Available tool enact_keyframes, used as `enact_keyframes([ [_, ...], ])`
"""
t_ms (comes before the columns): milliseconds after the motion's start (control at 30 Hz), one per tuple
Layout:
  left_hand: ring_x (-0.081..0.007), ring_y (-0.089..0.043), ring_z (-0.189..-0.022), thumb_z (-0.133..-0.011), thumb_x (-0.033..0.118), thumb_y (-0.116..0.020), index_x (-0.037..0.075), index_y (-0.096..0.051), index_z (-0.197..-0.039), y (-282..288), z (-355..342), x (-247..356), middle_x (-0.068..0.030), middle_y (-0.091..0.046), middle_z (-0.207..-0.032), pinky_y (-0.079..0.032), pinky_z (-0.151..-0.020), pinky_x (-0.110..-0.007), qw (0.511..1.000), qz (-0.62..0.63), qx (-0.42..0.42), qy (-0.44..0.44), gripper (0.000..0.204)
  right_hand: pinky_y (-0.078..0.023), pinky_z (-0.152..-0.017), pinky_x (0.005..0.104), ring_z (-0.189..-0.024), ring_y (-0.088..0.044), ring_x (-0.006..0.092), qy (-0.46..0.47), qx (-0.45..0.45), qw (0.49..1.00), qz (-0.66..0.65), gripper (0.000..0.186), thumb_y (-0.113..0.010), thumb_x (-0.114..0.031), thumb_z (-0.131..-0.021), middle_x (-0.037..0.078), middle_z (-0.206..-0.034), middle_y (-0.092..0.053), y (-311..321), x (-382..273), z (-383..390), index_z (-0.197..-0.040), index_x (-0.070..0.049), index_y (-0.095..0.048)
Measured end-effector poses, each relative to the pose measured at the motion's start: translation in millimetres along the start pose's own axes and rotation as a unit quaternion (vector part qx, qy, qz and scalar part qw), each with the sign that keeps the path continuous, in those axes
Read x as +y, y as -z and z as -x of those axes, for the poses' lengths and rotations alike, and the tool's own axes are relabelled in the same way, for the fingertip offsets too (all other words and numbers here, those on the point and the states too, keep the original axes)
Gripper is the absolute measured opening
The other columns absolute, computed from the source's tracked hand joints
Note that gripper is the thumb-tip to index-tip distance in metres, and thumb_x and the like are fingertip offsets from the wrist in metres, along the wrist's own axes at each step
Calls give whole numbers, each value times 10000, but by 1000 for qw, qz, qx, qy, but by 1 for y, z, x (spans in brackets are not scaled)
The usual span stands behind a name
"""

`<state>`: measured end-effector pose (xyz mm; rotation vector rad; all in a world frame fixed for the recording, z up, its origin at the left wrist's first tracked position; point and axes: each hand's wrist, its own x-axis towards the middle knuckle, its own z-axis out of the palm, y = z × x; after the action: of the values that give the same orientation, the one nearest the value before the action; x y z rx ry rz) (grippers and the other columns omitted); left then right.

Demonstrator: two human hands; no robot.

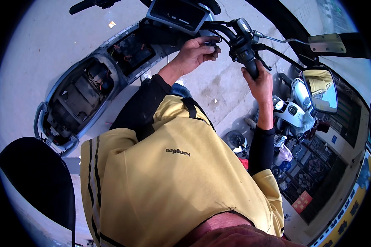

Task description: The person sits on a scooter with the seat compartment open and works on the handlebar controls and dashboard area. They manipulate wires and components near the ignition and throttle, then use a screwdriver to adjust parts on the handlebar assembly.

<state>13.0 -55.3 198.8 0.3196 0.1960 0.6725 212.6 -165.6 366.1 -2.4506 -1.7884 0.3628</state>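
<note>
My right hand is wrapped round the black handlebar grip of an electric scooter. Just beyond it, the black switch housing sits on the bar. My left hand is held below the scooter's display panel, its fingers closed on a small black part. The fingers hide much of that part, so its exact kind cannot be told. A black cable runs close by the fingertips toward the handlebar. The brake lever lies beside the grip.
On the left, the scooter's body is without a seat, its compartments and wiring exposed. A mirror and dark canopy frame stand right of the handlebar. Further right are another scooter, a wheel and shelves of goods.
</note>
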Motion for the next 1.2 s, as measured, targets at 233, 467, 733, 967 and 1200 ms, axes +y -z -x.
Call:
enact_keyframes([
  [233, -179, -747, -861, -1004, 59, -642, 12, -592, -1340, -26, 1, -4, -118, -762, -1014, -606, -776, -307, 894, -429, 47, -119, 343, -551, -659, 399, -666, -701, 355, -4, 5, 1000, -15, 352, -809, -276, -880, 186, -788, -697, -1, -2, 1, -1130, -76, -664],
  [467, -371, -736, -858, -985, 96, -659, 19, -600, -1246, -4, -3, -24, -187, -729, -961, -606, -764, -414, 732, -631, 27, -255, 279, -550, -660, 393, -657, -693, 346, -2, -1, 1000, -25, 348, -812, -263, -883, 180, -775, -689, 0, -2, 1, -1137, -77, -664],
  [733, -382, -730, -880, -944, 86, -669, -4, -593, -1243, 6, -20, -23, -215, -718, -985, -597, -779, -447, 662, -718, -4, -215, 322, -516, -602, 353, -593, -649, 251, -7, -56, 993, -104, 426, -840, -317, -877, 109, -728, -656, 1, 12, -4, -1156, -47, -664],
  [967, -380, -720, -962, -941, 83, -652, 3, -600, -1239, 20, -39, -17, -232, -710, -1050, -586, -812, -459, 647, -743, -21, -170, 312, -439, -491, 217, -504, -533, 85, -102, -220, 914, -325, 467, -855, -366, -876, 1, -668, -576, 17, 16, -18, -1134, -19, -677],
  [1200, -376, -719, -910, -914, 99, -664, -13, -621, -1187, 24, -58, -14, -228, -719, -983, -574, -796, -434, 672, -728, -24, -135, 298, -435, -488, 270, -498, -524, 109, -113, -243, 915, -303, 413, -833, -338, -901, 18, -679, -592, 21, 13, -20, -1143, -39, -686],
])
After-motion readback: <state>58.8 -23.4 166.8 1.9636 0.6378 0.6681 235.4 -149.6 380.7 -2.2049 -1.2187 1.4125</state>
